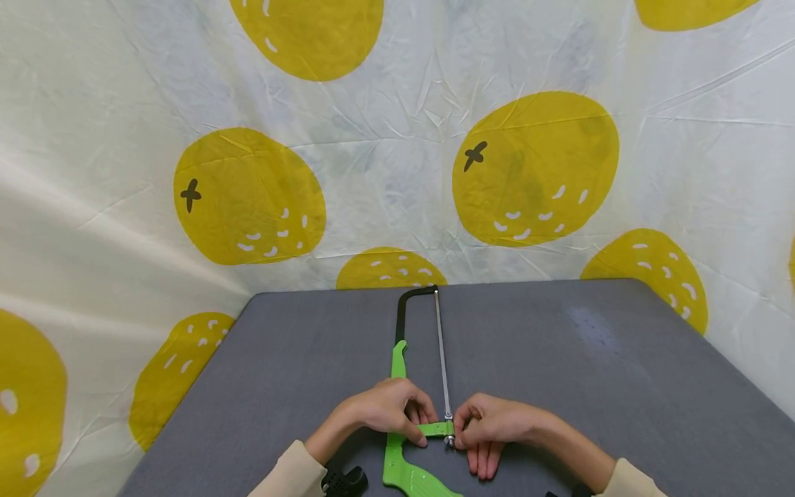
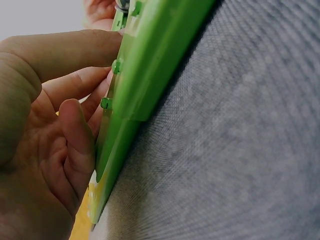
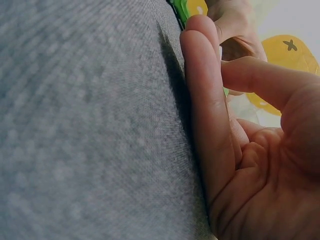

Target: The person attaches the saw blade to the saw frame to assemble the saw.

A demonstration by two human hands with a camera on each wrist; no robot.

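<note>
A hacksaw (image 1: 397,366) lies on the grey table, its bow pointing away from me. It has a green handle and frame, a black front bow and a thin silver blade (image 1: 442,352) along its right side. My left hand (image 1: 391,408) pinches the green crosspiece (image 1: 435,429) between thumb and fingers; the left wrist view shows the green frame (image 2: 145,75) beside its fingertips. At the blade's near end, my right hand (image 1: 497,422) pinches by the small metal wing nut (image 1: 450,440), with its lower fingers extended on the table. The exact contact is hidden in the right wrist view.
A grey cloth-covered table (image 1: 528,345) spreads around the saw. Behind it and along the sides hangs a white sheet (image 1: 385,193) with yellow fruit prints. A black object (image 1: 345,481) sits by my left wrist.
</note>
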